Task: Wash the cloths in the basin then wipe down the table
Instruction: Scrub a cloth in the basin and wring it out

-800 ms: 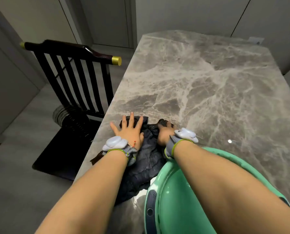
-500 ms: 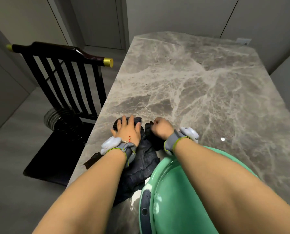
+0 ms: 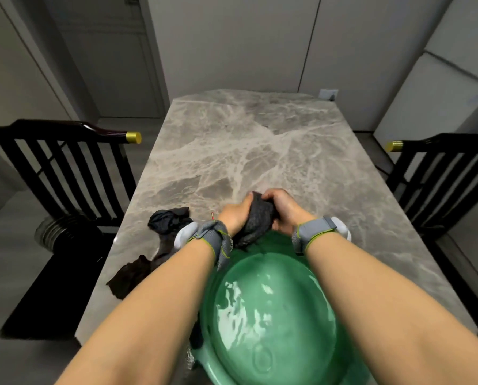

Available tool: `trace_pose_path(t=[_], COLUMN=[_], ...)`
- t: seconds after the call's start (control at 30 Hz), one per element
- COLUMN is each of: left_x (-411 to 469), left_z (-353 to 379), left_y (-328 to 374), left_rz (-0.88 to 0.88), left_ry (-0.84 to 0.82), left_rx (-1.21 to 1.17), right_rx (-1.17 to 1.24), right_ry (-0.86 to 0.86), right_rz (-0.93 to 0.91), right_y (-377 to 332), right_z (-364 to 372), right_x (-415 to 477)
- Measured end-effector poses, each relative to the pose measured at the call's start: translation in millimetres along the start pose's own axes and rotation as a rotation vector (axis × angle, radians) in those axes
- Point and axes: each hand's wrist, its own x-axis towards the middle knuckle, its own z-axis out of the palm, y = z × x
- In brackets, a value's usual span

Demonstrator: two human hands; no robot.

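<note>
Grey cloth (image 3: 260,218), bunched over the basin's (image 3: 282,262) far rim, sits in our grip: left hand (image 3: 233,215) and right hand (image 3: 283,209) both curl round it. Wringing here, we risk dripping water onto the table (image 3: 246,151).

Bare forearms; each wrist wears a grey, green-edged strap (image 3: 217,241) carrying a white pod (image 3: 185,234).

The basin (image 3: 274,262) stood on the worktop (image 3: 260,151) at its near edge. Over the basin's far rim, the left grip (image 3: 233,215) and right grip (image 3: 283,209) closed around the first cloth (image 3: 257,218) between them. The second cloth (image 3: 168,222) lay on the worktop left of the basin, along the left edge. The left chair (image 3: 60,168) stood beyond that edge, and the right chair (image 3: 438,176) beyond the right edge.
</note>
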Motion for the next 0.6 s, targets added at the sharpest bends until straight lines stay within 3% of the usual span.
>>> trace_pose_path(t=[0.07,0.17,0.27,0.43,0.6], left_x=[-9,-12,-16,-17,-21], left_z=[18,50,76,105,115], left_y=[-11,-38,-68,-116,-128], left_rz=[0.080,0.104,0.144,0.152,0.106], left_ry=[-0.017,0.010,-0.025,-0.164,-0.206], left_rx=[0.231,0.534,0.702,0.943,0.949], right_rx=[-0.434,-1.238,-1.379,-1.549,-1.566], right_ry=[0.061,0.156,0.177,0.021,0.062], right_rz=[0.001,-0.156,-0.206,-0.146,-0.112], right_y=[16,55,102,167,183], right_z=[-25,-60,-72,-75,-84], right_x=[-9,-19,-25,-28,-27])
